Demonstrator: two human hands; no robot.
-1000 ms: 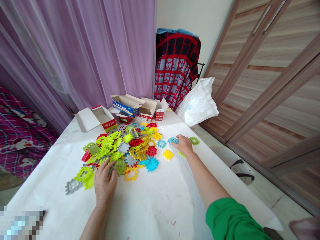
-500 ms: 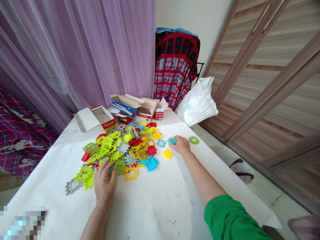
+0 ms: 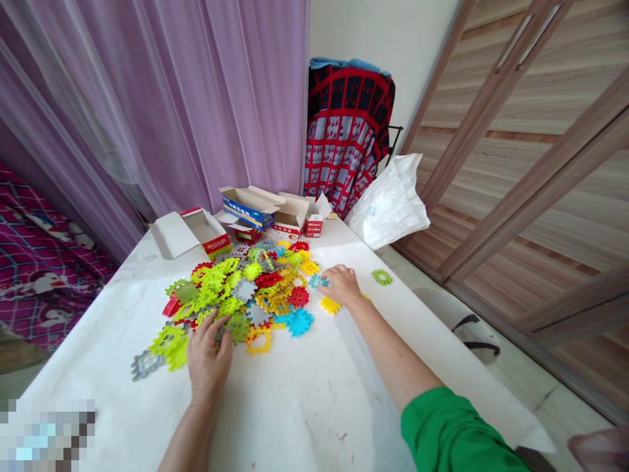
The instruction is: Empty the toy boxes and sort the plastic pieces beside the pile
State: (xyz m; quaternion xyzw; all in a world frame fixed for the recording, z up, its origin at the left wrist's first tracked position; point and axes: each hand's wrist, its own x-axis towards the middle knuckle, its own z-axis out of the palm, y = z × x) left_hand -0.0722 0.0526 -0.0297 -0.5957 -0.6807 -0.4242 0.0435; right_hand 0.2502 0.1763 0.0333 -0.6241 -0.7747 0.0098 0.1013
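A heap of flat plastic interlocking tiles [image 3: 246, 292] in green, yellow, red, grey and blue lies on the white table [image 3: 304, 406]. My left hand [image 3: 209, 357] rests palm down at the heap's near edge, fingers spread over a dark green tile [image 3: 238, 326]. My right hand [image 3: 343, 286] lies flat at the heap's right side, fingers over a light blue tile [image 3: 317, 281], with a yellow tile [image 3: 329, 305] just under the wrist. A lone green tile [image 3: 382, 277] sits to its right.
Several open cardboard boxes [image 3: 250, 210] stand at the table's far end, with a white plastic bag [image 3: 390, 203] at the far right corner. Purple curtains hang behind. A red patterned cloth [image 3: 346, 131] drapes over a rack. Wooden sliding doors fill the right side.
My right hand has slid left across the table toward the heap, sweeping the blue tiles with it and leaving the lone green tile behind. My left hand has stayed in place.
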